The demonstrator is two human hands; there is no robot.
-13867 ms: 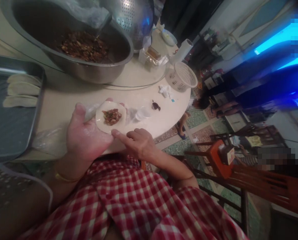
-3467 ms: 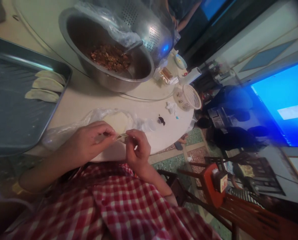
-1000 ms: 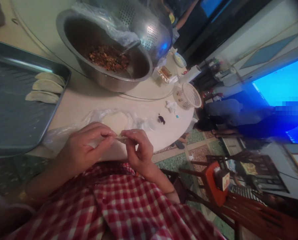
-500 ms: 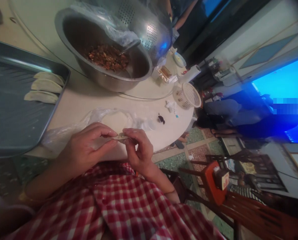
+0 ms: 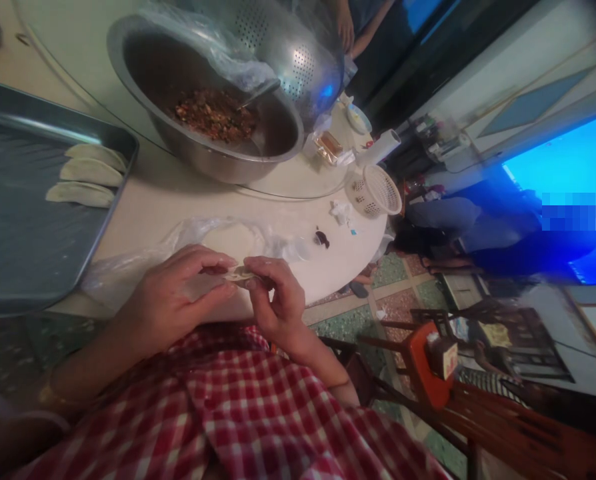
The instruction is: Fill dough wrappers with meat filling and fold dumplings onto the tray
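1. The folded dough piece [image 5: 241,274] was in the air between the two hands, on the wearer's side of the large metal bowl [image 5: 205,160] and well apart from it.
2. Its long axis ran crosswise before the wearer, from one hand's fingertips to the other's, rather than pointing at the bowl. Only a narrow strip showed, so how far its edge was sealed I could not tell.
3. The right hand [image 5: 284,297], nearer than the bowl, had the piece's right end pinched between thumb and forefinger, the other fingers partly curled.
4. The left hand [image 5: 165,297], also on the wearer's side of the bowl, was at the other end. Its thumb and forefinger stood slightly parted, the dough at their tips; whether they pressed on it I could not tell.
5. Neither hand was clearly nearer to the piece, but the right covered more of it.
6. Between bowl and hands, a pale dough round [image 5: 229,239] lay on crumpled clear plastic [image 5: 191,230], just beyond the fingers.
7. Left of the bowl was the metal tray [image 5: 25,247], nearer the left hand than the right. Three folded dumplings [image 5: 91,172] lay near its bowl side, their long axes also roughly crosswise.
8. Inside the bowl sat chopped filling [image 5: 211,117].
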